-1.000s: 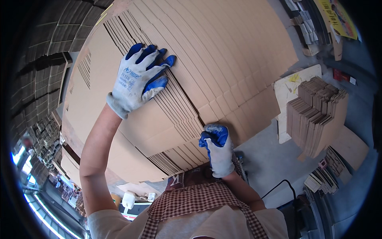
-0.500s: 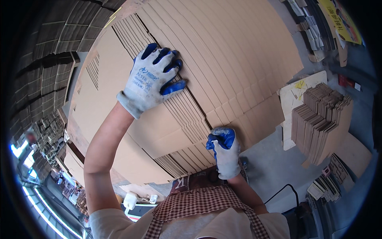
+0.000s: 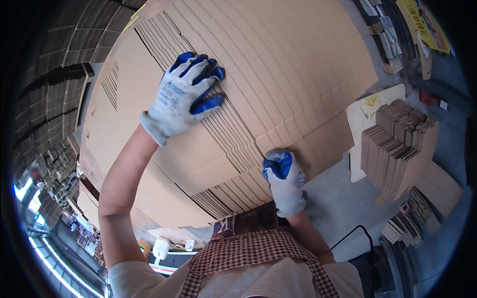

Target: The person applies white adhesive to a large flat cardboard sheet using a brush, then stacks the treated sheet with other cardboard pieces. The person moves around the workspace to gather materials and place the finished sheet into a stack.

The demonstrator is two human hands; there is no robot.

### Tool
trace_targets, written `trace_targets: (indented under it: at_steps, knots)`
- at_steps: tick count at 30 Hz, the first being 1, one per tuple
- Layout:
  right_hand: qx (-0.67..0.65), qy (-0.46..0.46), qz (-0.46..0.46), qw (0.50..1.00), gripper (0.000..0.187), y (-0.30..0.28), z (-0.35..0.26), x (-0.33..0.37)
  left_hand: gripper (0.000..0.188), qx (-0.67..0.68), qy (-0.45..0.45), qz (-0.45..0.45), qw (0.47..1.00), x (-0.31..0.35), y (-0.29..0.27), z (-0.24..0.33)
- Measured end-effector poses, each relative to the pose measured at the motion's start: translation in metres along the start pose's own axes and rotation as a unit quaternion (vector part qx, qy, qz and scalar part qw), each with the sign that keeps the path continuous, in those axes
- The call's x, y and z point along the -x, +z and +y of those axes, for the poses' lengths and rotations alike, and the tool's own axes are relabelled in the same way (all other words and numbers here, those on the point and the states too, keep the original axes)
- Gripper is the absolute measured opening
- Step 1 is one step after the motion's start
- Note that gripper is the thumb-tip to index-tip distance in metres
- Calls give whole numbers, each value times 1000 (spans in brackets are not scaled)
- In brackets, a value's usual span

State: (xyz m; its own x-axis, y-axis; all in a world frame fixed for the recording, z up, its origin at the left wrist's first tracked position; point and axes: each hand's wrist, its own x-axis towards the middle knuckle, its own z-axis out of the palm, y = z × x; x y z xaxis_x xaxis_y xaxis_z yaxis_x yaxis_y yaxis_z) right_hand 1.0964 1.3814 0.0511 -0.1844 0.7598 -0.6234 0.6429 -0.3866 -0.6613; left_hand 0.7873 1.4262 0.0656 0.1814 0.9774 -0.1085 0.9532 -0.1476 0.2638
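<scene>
Flat brown cardboard sheets lie fanned in overlapping rows across the middle of the view, with slotted, stepped edges. My left hand, in a white glove with blue-coated palm and fingers, rests on the stepped edges of the sheets. Its fingers reach forward, slightly bent, and the thumb stands apart. At the near edge of the sheets is my right hand in a matching glove. Its fingers are curled in with the blue palm side partly showing. Whether a sheet edge is pinched in them is hidden.
Folded cardboard pieces stand stacked at the right beside a pale board. Tall bundles of cardboard line the left. A yellow printed sheet is at the far right. A white plastic bottle stands at the lower left.
The dark gap running diagonally between the sheets has narrowed. My left hand has shifted slightly left, and my right hand slightly right and forward, still curled.
</scene>
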Motion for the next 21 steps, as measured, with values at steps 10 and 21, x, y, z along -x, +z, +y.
trace_targets:
  at_steps: [10, 21]
  knots:
    - [284, -229, 28, 931, 35, 5, -69, -57, 54, 36, 90, -42, 994, 17, -8, 9]
    - [392, -192, -72, 897, 40, 0, -92, -76, 84, 21, 72, -106, 992, 25, 1, 27]
